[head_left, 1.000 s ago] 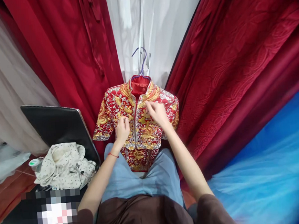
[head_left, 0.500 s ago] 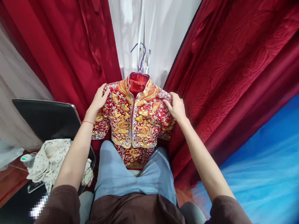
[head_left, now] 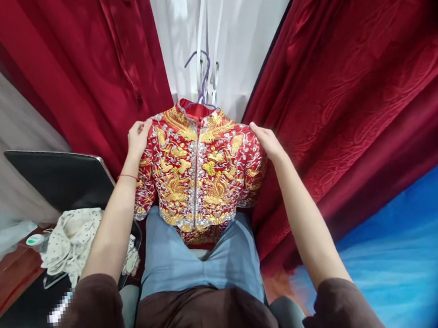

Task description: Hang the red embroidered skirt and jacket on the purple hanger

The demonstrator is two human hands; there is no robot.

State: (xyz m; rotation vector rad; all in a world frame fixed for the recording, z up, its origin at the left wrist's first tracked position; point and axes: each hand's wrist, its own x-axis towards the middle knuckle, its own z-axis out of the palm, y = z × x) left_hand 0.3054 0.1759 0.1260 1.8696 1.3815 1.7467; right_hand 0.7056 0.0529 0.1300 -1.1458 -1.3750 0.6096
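Note:
In front of me is a red jacket [head_left: 200,170] with gold and silver embroidery, a stand-up collar and a front closure down its middle. A purple hanger [head_left: 205,76] sits in its collar, the hook sticking up above. My left hand [head_left: 140,136] grips the jacket's shoulder on the left side, fingers closed on the cloth. On the other shoulder my right hand [head_left: 265,137] pinches the fabric, with the thumb side on top and some fingers hidden behind. The jacket's lower edge hangs between my knees, over another embroidered red piece [head_left: 202,234].
Red curtains [head_left: 334,84] hang on both sides, with white fabric [head_left: 179,41] between them. To the left, a black chair [head_left: 58,171] bears a dotted white cloth [head_left: 71,239]. Blue tulle-like fabric [head_left: 396,256] spreads at the lower right.
The jacket has come up and closer, looking larger, its front edges now nearer together. Both hands have moved slightly outward along the shoulders.

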